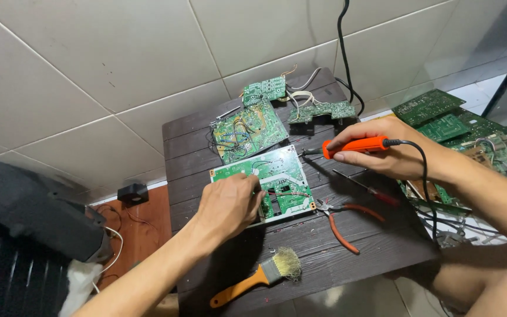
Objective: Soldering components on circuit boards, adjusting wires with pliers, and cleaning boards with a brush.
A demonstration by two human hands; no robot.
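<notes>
even bright light, soft shadows, sharp

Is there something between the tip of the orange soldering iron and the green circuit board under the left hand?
Nothing visible does. The soldering iron in the right hand points at the circuit board across bare table. The left hand covers only the board's near-left part.

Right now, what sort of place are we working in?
Likely an informal electronics repair spot on a tiled floor: green circuit boards lie on a low dark table, the right hand holds an orange soldering iron, and pliers lie nearby.
</notes>
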